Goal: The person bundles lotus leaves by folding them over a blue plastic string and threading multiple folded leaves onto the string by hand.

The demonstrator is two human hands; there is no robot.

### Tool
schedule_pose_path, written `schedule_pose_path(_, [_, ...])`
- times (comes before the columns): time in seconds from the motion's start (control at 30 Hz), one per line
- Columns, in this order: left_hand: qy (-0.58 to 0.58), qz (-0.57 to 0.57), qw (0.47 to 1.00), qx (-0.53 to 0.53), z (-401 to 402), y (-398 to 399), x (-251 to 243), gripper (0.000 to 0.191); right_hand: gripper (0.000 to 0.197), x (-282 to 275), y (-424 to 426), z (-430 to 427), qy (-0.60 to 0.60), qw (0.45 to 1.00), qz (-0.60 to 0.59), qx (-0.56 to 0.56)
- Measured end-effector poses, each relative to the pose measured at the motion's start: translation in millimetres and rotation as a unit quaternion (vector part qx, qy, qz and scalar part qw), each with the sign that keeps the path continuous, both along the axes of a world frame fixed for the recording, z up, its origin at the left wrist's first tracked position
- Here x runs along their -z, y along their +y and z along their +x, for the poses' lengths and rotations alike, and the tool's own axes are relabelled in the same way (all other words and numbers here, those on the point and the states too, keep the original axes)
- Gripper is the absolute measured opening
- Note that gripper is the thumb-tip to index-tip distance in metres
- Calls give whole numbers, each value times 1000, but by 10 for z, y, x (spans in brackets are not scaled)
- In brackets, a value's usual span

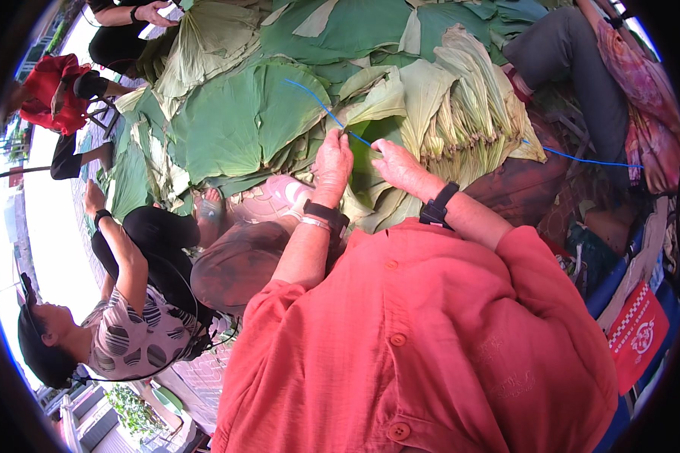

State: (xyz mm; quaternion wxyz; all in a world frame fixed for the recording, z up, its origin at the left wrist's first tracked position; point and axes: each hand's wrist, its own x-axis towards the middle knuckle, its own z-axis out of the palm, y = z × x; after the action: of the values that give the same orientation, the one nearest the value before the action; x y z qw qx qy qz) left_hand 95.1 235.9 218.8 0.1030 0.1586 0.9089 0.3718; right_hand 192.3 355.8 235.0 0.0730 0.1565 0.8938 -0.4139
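Observation:
A blue cord (pixel 316 101) runs over a large green lotus leaf (pixel 232 124) to my hands. My left hand (pixel 333 164) pinches it at the fingertips, beside the edge of a folded leaf (pixel 379 102). A short way to the right, my right hand (pixel 403 165) grips the cord between thumb and fingers. Whether the left fingertips also hold a leaf tip, I cannot tell. Just beyond my right hand lies a stack of folded, yellowish lotus leaves (pixel 470 96), their gathered stem ends towards me. Another stretch of blue cord (pixel 592 161) emerges at the right of this stack.
More lotus leaves (pixel 328 34) cover the ground ahead. A person in a patterned top (pixel 136 345) sits close on the left. Another person's grey trouser leg (pixel 566 68) is at the right, and a co-worker's hand (pixel 156 14) shows at top left. A red printed bag (pixel 639 337) hangs at lower right.

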Motion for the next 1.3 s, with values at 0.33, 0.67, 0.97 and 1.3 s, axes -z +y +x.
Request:
schedule_pose_path(0.33, [-55, 296, 919, -255, -853, -639, -251, 12, 15, 191, 57, 123, 44, 997, -56, -25])
schedule_pose_path(0.67, [-184, 823, 497, -203, -1395, -1461, -215, 24, 12, 214, 37, 161, 45, 997, -47, -34])
schedule_pose_path(0.97, [-331, 615, 481, -530, -1136, -1652, 1319, 11, 10, 195, 12, 168, 39, 997, -40, -44])
schedule_pose_path(1.3, [-381, 529, 607, -455, -1120, -1469, 1084, 8, 10, 217, 1, 169, 39, 998, -8, -56])
